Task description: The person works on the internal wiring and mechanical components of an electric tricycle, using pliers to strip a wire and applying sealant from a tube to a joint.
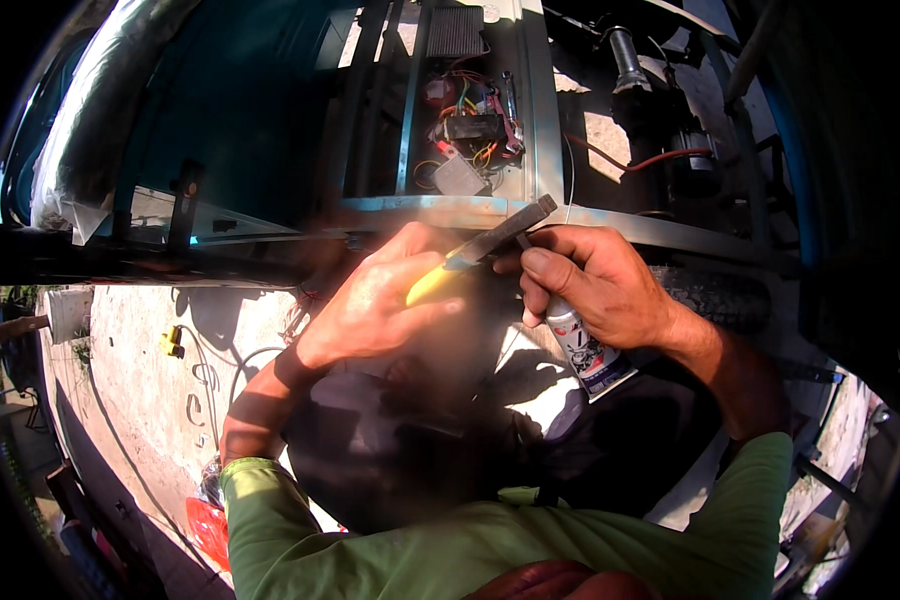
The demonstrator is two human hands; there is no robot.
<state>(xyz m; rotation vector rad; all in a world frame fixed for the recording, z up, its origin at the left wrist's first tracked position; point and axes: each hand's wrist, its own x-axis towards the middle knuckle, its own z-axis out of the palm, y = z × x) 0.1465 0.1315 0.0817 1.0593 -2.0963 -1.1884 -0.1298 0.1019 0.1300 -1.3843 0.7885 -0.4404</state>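
Note:
In front of my body, my left hand [385,300] is closed around the yellow handle of a hand tool [432,284]. The tool's long, dark, flat metal end points up and right, toward my right hand; its exact kind is unclear. My right hand [605,285] is curled, thumb against forefinger, close to the tool's dark end. Beneath its fingers it holds a small white and dark printed can [582,355], tilted with its base toward me. The can's top is hidden by the fingers. A small dark piece shows at my right fingertips, too small to name.
Ahead is a metal vehicle frame [450,204] with bundled colored wires [475,128] and a grey box [458,175]. A red hose [660,158] runs at the right, above a tire [715,298]. A yellow plug [172,341] with its cord and a red bag [208,530] lie left.

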